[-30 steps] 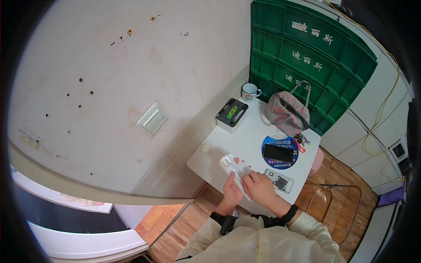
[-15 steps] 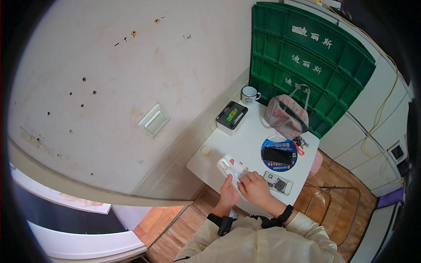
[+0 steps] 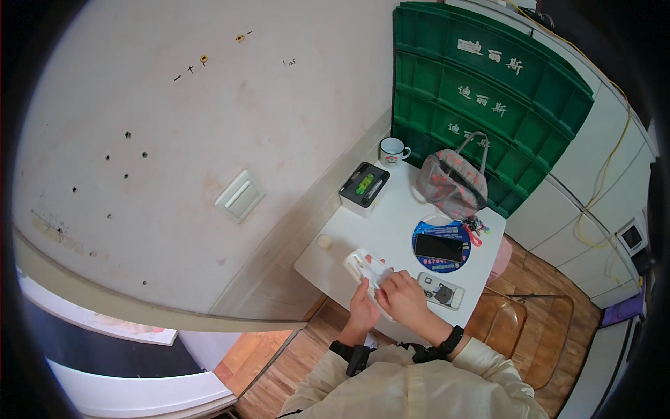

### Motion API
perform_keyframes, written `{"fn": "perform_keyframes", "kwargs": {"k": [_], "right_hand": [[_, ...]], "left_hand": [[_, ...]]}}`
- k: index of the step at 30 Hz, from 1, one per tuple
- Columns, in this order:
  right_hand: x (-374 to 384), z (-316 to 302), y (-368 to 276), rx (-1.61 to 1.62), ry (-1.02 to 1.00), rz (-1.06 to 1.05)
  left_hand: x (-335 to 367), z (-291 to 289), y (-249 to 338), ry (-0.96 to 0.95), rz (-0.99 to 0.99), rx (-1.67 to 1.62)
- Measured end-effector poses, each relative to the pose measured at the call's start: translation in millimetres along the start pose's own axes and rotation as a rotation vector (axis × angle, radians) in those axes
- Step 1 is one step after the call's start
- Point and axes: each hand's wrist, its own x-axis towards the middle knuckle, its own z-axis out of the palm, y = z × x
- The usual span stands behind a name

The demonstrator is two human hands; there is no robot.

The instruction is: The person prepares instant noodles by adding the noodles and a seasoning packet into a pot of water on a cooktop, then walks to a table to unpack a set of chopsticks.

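My left hand (image 3: 362, 309) is closed round the near left edge of a white, slim phone case (image 3: 358, 260), its fingertips showing at the far side. The case is held tilted above the near edge of the table. My right hand (image 3: 405, 299) lies over the lower part of the case with its fingers bent and drawn together. Something pale and whitish shows by those fingertips, but whether they grip it or press the case is hidden. To the right of my right hand, a light phone case with a dark cartoon animal (image 3: 441, 290) lies flat on the white table (image 3: 335, 269).
A black phone (image 3: 438, 247) rests on a round blue mat (image 3: 448, 265). Further back are a grey-and-pink bag (image 3: 450, 188), a black-topped box (image 3: 363, 190) and a white mug (image 3: 393, 151). Green crates (image 3: 481, 91) stand behind. A folding chair (image 3: 499, 318) is at the right.
The whole view has shifted slightly. Both hands stay on the white case, with only a very small movement of the right fingers, if any.
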Motion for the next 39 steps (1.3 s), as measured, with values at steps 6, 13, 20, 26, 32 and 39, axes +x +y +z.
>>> {"fn": "perform_keyframes", "kwargs": {"k": [6, 13, 20, 26, 32, 39], "right_hand": [[3, -8, -3, 0.207, 0.06, -0.032], [5, -13, -9, 0.215, 0.022, 0.021], [32, -28, -12, 0.275, 0.074, 0.013], [45, -12, -17, 0.131, 0.058, 0.004], [45, -6, -18, 0.025, 0.063, 0.079], [50, -5, -7, 0.427, -0.132, 0.371]], "left_hand": [[-1, 8, 4, -0.105, 0.074, -0.098], [3, 10, 3, 0.056, 0.153, 0.107], [5, -11, -9, 0.009, 0.106, 0.152], [6, -2, -19, 0.064, 0.194, 0.2], [7, 15, -23, 0.115, 0.434, 0.534], [9, -12, -34, 0.158, 0.391, 0.646]]}}
